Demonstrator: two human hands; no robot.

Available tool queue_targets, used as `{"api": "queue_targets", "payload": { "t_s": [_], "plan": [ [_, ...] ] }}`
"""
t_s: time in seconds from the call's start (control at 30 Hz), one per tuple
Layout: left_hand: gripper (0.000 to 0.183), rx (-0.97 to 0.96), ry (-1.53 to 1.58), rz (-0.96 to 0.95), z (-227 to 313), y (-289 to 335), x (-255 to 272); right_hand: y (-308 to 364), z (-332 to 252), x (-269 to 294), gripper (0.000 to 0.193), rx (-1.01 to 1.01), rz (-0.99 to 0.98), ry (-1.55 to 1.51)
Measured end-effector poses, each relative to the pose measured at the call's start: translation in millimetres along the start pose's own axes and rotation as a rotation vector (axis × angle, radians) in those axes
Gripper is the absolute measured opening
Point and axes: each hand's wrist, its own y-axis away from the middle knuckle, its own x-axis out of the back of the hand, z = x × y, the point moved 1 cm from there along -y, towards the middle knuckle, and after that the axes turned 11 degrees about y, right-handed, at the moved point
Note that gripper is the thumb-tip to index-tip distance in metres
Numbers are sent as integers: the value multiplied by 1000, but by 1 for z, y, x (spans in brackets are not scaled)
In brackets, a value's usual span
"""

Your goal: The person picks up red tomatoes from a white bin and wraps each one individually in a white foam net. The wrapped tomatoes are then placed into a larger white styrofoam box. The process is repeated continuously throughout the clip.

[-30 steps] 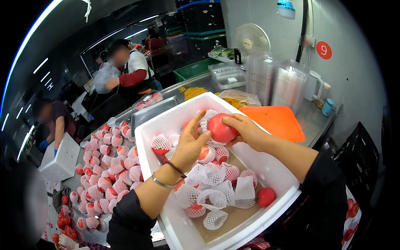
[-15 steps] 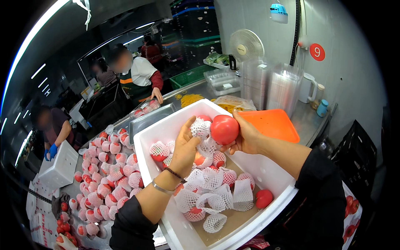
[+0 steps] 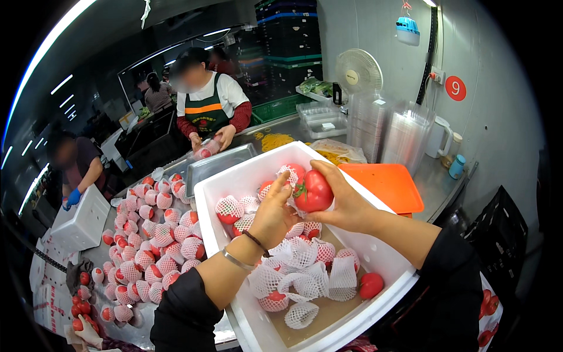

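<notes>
A large bare tomato (image 3: 314,192), its green stem facing left, is in my right hand (image 3: 346,202), whose fingers and thumb wrap its right side. My left hand (image 3: 271,214) is just left of it, fingers raised and apart, with nothing plainly held. Both hands are over a white foam box (image 3: 218,192). Inside are tomatoes in white foam net sleeves (image 3: 229,208), loose empty foam nets (image 3: 302,315) and one bare tomato (image 3: 370,285) at the near right. Behind the held tomato, another tomato (image 3: 296,171) is partly covered by a net.
Many netted tomatoes (image 3: 164,234) cover the metal table left of the box. Beyond are a metal tray (image 3: 217,167), an orange tray (image 3: 384,185), rubber bands (image 3: 275,141) and stacked clear containers (image 3: 366,126). A co-worker (image 3: 208,105) handles a pack across the table; a gloved hand (image 3: 88,333) touches tomatoes lower left.
The held tomato has turned, so its green stem now shows. My left hand has come off the foam net it was touching. The co-worker across the table has lifted a pack with both hands.
</notes>
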Motion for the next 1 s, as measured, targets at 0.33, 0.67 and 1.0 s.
{"api": "queue_targets", "payload": {
  "t_s": [0.33, 0.67, 1.0],
  "plan": [
    [43, -267, -119, -92, 6, -5, 5, 4, 5, -2, 100, -119, -155, -113],
    [44, -356, -311, 5, 9, -4, 9, 1, -5, 0, 91, -312, -129, -202],
    [56, 46, -34, -81, 7, 2, -7, 2, 1, 5, 83, 138, 31, 205]
  ]
}}
